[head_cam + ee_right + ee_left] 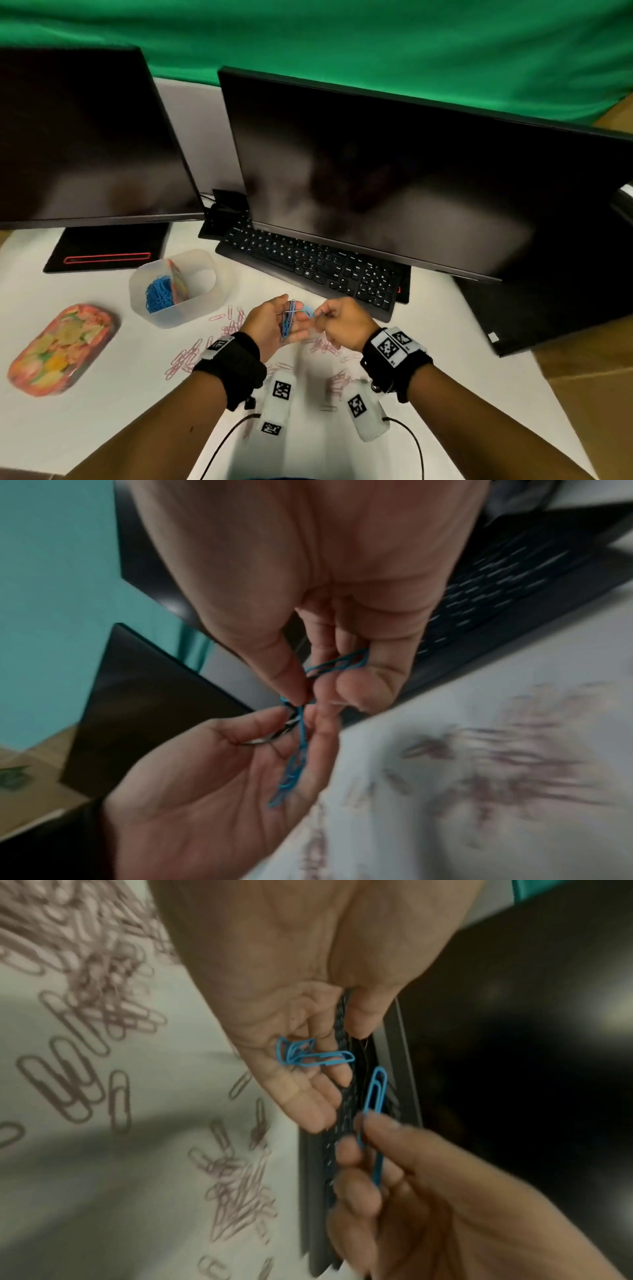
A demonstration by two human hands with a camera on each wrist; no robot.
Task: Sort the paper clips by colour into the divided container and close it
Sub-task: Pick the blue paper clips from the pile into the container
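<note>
My left hand (286, 325) is palm up over the table and holds a small bunch of blue paper clips (290, 320) on its curled fingers. The left wrist view shows those blue clips (308, 1056) on the fingers. My right hand (320, 313) meets it from the right and pinches one blue clip (375, 1104) between thumb and fingertips (291, 685). The translucent divided container (205, 270) stands open to the left, with blue clips (159, 296) in its near-left compartment. Several pink clips (185, 359) lie scattered on the white table under and around both hands.
A colourful oval lid (63, 349) lies at the far left. A black keyboard (318, 270) and two dark monitors (394, 178) stand right behind my hands. Cables (226, 442) run along the near table edge.
</note>
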